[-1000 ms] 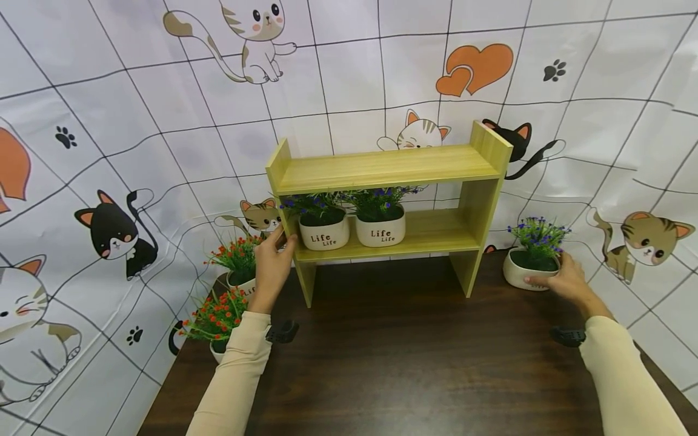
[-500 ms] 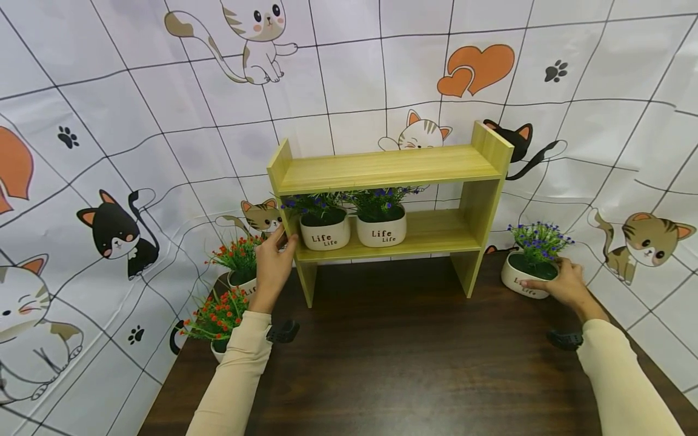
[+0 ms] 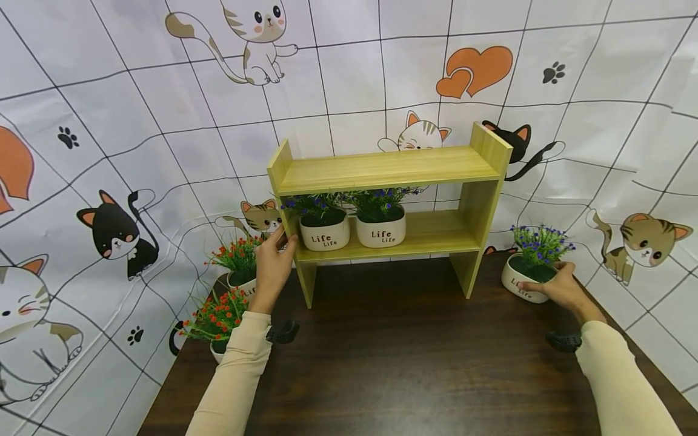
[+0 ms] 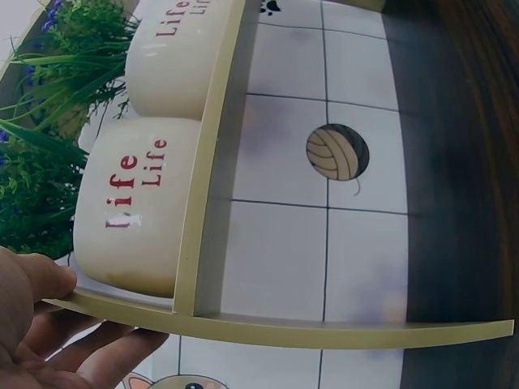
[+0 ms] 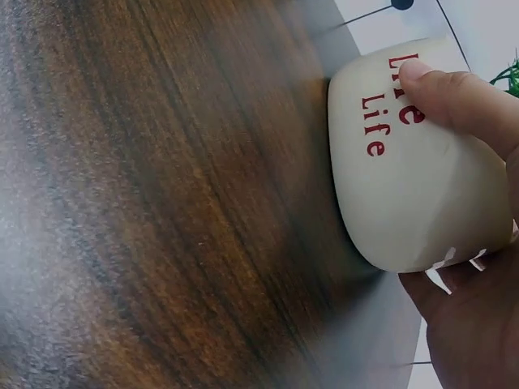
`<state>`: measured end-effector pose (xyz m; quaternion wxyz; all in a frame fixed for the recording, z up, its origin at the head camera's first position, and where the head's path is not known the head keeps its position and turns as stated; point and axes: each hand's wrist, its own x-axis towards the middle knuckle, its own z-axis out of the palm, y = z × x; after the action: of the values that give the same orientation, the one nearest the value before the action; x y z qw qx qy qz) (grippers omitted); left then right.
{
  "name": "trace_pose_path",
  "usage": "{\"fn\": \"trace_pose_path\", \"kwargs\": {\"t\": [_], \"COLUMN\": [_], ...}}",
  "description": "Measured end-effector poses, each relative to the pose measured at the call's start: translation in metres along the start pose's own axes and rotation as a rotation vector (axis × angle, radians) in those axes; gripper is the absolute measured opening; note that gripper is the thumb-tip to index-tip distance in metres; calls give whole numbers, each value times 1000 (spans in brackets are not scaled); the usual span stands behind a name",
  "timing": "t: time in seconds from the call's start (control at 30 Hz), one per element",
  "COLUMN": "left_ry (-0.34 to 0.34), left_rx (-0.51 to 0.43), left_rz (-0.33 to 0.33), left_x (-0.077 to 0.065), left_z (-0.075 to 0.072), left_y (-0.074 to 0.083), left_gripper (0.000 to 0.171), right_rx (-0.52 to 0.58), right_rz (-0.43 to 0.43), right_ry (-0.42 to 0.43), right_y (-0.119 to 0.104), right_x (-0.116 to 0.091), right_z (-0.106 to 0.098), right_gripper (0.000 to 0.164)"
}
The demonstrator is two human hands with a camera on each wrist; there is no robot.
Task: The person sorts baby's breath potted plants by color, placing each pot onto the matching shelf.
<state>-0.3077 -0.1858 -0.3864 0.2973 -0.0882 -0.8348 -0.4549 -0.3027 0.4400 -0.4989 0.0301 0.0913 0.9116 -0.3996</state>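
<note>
My left hand (image 3: 274,266) pinches the left side panel of a light wooden shelf (image 3: 392,168), thumb on the inner face and fingers outside, as the left wrist view shows. Two white pots lettered "Life", the left pot (image 3: 325,235) and the right pot (image 3: 382,231), stand side by side on its lower board with purple-flowered plants. At the right of the table, my right hand (image 3: 564,292) grips a third white flowerpot (image 5: 405,178) with purple flowers (image 3: 542,243). Its thumb lies across the lettering; the other fingers reach behind the pot, partly hidden.
Left of the shelf, a rear red-flowered plant (image 3: 237,257) and a front red-flowered plant (image 3: 218,318) stand in white pots, partly behind my left arm. The dark wooden table (image 3: 403,363) meets a cat-patterned wall covering (image 3: 349,79) at the back and sides.
The right hand and its flowerpot have shifted slightly toward me and turned a little, bringing the lettering into view. My left hand and the shelf have stayed put.
</note>
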Motion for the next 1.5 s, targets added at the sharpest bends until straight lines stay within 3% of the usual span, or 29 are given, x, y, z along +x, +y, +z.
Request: {"fn": "trace_pose_path", "kwargs": {"t": [0.2,0.43,0.77,1.17,1.5], "left_ry": [-1,-18,-24,-28,-28], "left_rx": [0,-4,-8,-1,-9], "left_rz": [-1,-17,-13,-21,-30], "left_x": [2,0,0,2,1], "left_z": [0,-2,-2,-2,-2], "left_y": [-1,0,-1,-2,-1], "left_gripper": [42,44,45,43,45], "right_rx": [-57,-98,-73,-151,-146], "right_rz": [-39,-28,-63,-116,-160], "right_ry": [-12,-29,10,52,85], "right_y": [-2,-8,-19,-41,-59], "right_x": [2,1,0,-14,-27], "right_z": [-2,-5,-7,-21,-34], "right_gripper": [136,137,135,130,129]}}
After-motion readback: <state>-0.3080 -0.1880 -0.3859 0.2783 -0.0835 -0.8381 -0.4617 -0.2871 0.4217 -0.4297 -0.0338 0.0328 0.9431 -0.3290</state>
